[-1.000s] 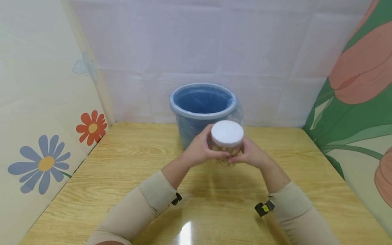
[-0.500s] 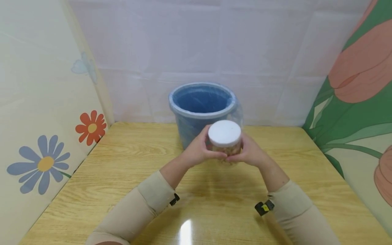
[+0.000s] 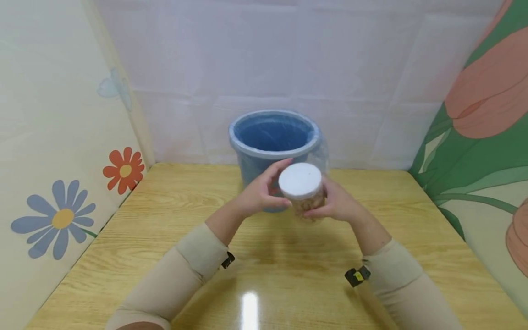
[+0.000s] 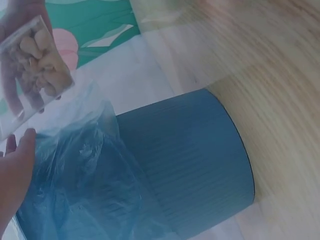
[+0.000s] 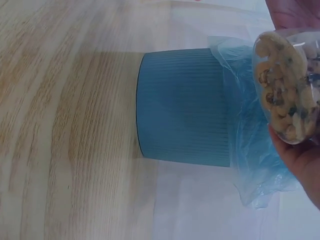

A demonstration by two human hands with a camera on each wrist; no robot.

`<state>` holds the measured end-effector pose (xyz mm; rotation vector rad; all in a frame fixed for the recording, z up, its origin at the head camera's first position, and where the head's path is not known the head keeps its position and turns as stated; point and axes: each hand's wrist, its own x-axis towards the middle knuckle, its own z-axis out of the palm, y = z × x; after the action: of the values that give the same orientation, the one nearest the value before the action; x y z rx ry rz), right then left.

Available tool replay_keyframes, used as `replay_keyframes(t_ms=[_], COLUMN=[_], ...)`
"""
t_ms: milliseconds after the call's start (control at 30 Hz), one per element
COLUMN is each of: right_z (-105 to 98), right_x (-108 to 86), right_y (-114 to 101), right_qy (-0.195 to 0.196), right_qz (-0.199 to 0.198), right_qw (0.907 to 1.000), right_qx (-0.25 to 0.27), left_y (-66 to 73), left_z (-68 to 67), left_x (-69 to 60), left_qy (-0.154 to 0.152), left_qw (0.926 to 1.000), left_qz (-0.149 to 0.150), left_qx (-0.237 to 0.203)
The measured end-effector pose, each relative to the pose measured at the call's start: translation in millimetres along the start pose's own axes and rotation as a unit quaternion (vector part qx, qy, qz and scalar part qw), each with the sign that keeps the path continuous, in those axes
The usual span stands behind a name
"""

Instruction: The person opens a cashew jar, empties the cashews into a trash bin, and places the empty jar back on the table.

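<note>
A clear jar (image 3: 307, 201) with a white lid (image 3: 300, 179) is held above the table, slightly tilted. My right hand (image 3: 340, 201) grips it from the right, with the thumb in front. Small tan, nut-like pieces (image 5: 282, 90) show through its clear wall and bottom in the right wrist view; their exact kind is unclear. My left hand (image 3: 260, 192) is left of the jar, its fingers spread and curved around air, with a gap to the jar. In the left wrist view, part of the left hand (image 4: 15, 175) shows below the jar (image 4: 37, 70).
Behind the hands stands a blue bucket (image 3: 255, 167) with a thin plastic liner (image 5: 255, 135) folded over its rim. It stands on a wood-grain table (image 3: 185, 206) near a white backdrop (image 3: 214, 55). Flower-printed panels (image 3: 62, 137) flank both sides.
My left hand has let go of the jar and moved left, away from it. The jar has shifted slightly left and tilted, staying in the right hand.
</note>
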<state>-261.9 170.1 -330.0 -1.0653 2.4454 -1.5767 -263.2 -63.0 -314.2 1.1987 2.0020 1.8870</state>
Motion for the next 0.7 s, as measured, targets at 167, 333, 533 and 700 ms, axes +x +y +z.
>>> replay_keyframes(t_ms=[167, 333, 533, 700], right_z=[1.3, 2.2, 3.6, 3.4], right_x=[3.2, 5.1, 6.4, 6.9], right_y=[-1.3, -4.8, -6.4, -6.2], right_qy=[-0.016, -0.035, -0.049, -0.06], right_qz=[-0.007, -0.017, -0.022, -0.03], right_qw=[0.9998, 0.9993, 0.9985, 0.9976], right_qx=[0.004, 0.0, 0.012, 0.016], left_y=[-0.1, -1.7, -3.3, -3.7], left_z=[-3.6, -4.4, -3.6, -2.7], left_x=[2.3, 4.1, 4.8, 5.9], left_qy=[-0.022, -0.021, -0.023, -0.029], left_qw=[0.9994, 0.9992, 0.9989, 0.9974], left_qz=[0.014, 0.015, 0.031, 0.055], left_qx=[-0.02, -0.031, -0.027, -0.037])
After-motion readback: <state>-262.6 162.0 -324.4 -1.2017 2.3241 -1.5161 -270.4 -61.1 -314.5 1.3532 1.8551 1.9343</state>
